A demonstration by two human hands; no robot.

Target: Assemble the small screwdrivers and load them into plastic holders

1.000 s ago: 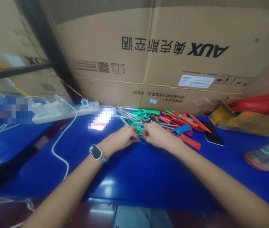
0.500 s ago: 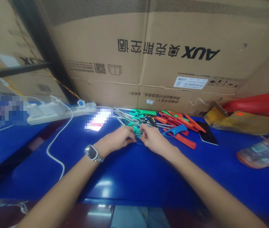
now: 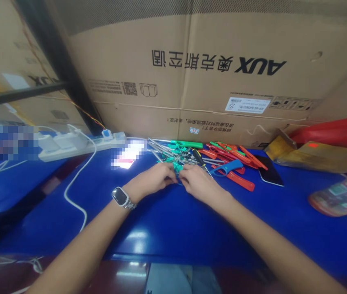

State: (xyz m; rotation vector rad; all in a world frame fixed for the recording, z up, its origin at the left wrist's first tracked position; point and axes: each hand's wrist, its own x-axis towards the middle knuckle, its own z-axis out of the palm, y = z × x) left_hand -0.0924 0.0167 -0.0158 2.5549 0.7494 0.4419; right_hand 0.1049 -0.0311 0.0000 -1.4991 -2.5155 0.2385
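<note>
My left hand (image 3: pixel 162 176), with a watch (image 3: pixel 120 197) on its wrist, is closed in a pinch just in front of a heap of green plastic parts (image 3: pixel 177 158) and thin metal tubes (image 3: pixel 158 145). Close beside it, my right hand (image 3: pixel 198 180) is curled too, its fingertips bent down toward the left ones. A small bit of something shows between the two hands, but the fingers hide what it is. Behind my right hand lies a screwdriver (image 3: pixel 197 156) with a black and yellow handle. A blue plastic handle piece (image 3: pixel 230 166) and red plastic handle pieces (image 3: pixel 241 181) lie to its right.
A large cardboard box (image 3: pixel 136 118) stands along the back of the blue table (image 3: pixel 161 224). To the left are a white power strip (image 3: pixel 78 149) and its cable; a bright phone-like screen (image 3: pixel 130 153) is nearby. On the right lie a dark phone (image 3: pixel 269 171) and a plastic-wrapped package (image 3: pixel 338 196).
My right hand has turned slightly and its fingers have dropped closer to my left fingers. More of the screwdriver's shaft shows behind it. The whole view has shifted a little.
</note>
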